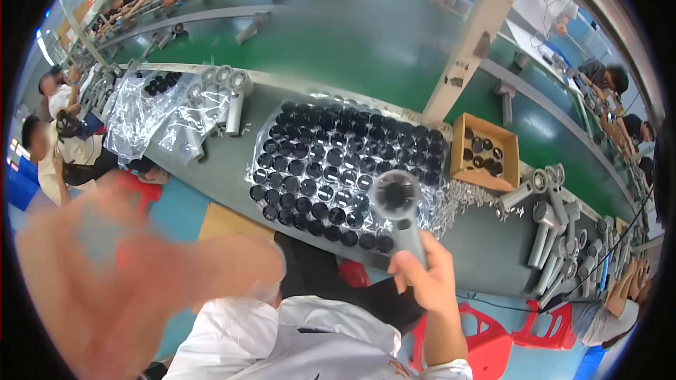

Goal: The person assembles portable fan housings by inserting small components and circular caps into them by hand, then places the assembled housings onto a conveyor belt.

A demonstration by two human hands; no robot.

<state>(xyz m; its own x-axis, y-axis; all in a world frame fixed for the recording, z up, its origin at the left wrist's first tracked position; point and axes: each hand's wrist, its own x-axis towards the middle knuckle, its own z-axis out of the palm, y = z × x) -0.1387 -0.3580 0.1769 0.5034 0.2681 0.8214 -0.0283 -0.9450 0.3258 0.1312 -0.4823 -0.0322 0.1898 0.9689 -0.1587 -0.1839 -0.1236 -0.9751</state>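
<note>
My right hand [427, 271] is closed around the handle of a grey hair dryer housing [406, 232]. Its round head points up and shows a dark opening with fins inside. Behind the housing lies a plastic-covered tray [255, 169] with rows of round black caps [325, 158], some with a pale mark on top. My left hand [105, 274] is raised close to the camera at the left, large and smeared by motion. It is apart from the housing, and its fingers cannot be made out clearly.
A cardboard box [508, 163] with several black caps stands right of the tray, beside scattered small grey pieces [468, 204]. More grey housings [549, 232] lie at the right; bagged parts [151, 109] lie left. A post [468, 49] rises before the green conveyor [338, 28]. Other people sit around.
</note>
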